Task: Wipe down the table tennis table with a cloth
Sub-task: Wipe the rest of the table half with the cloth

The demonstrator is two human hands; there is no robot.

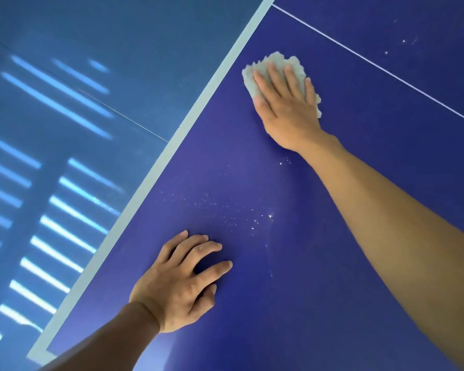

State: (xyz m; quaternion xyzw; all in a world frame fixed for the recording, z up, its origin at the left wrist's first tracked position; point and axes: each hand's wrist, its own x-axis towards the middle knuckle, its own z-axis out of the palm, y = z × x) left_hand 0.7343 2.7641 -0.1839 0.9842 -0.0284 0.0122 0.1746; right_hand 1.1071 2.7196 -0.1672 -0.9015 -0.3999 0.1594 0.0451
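The dark blue table tennis table (359,183) fills the right half of the head view, with a pale border stripe along its left edge. A fluffy pale grey cloth (275,62) lies flat on it near that edge, far from me. My right hand (284,103) presses down on the cloth with straight, spread fingers, the arm stretched out across the table. My left hand (180,282) rests on the bare tabletop close to me, fingers slightly bent with the tips touching the surface, holding nothing. Small white specks (241,218) dot the surface between the hands.
A thin white centre line (373,62) crosses the table at the upper right, with a few more specks (402,41) beyond it. Left of the table edge (172,156) lies a blue floor (65,129) streaked with bright light stripes.
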